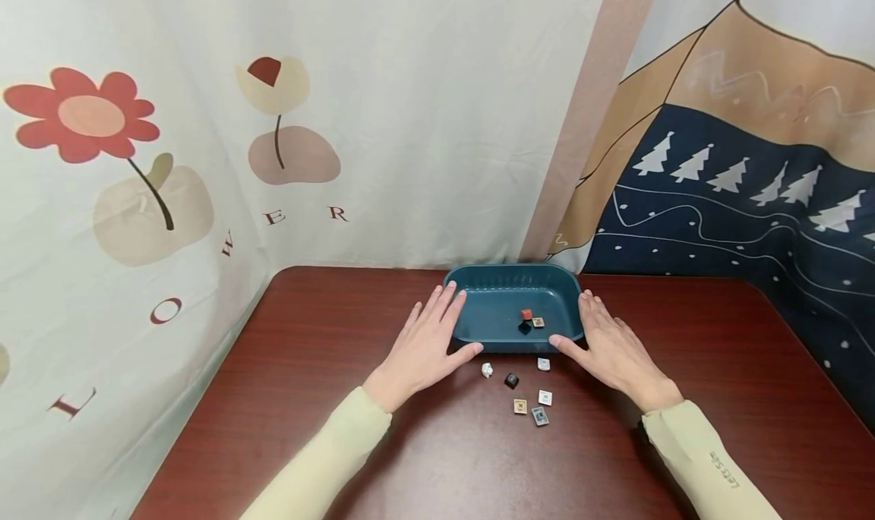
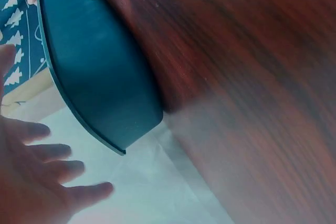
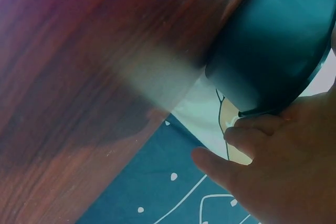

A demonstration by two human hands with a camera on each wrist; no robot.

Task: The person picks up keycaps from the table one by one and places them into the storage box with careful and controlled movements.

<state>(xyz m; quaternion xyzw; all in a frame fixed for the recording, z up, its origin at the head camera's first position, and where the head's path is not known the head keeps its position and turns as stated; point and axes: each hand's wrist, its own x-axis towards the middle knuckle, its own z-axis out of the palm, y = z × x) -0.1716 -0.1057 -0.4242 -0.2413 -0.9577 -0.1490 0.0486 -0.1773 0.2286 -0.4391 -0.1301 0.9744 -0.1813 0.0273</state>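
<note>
A dark teal tray (image 1: 506, 347) with a raised rim stands at the table's back edge. Inside it lie three small keycaps: a red one (image 1: 526, 314), a black one (image 1: 524, 328) and a beige one (image 1: 538, 323). My left hand (image 1: 427, 345) is spread beside the tray's left end, fingers straight, the thumb toward the front left corner; the left wrist view has a gap between these fingers and the wall. My right hand (image 1: 611, 349) lies along the right end, fingers extended, with fingertips (image 3: 262, 124) right at the rim. Neither hand grips anything.
In front of the tray several loose keycaps lie on the brown table (image 1: 437, 459): a white one (image 1: 543, 364), a black one (image 1: 511, 381), a beige one (image 1: 520, 407) and a grey one (image 1: 540, 416) among them. A printed curtain (image 1: 410, 125) hangs right behind the table.
</note>
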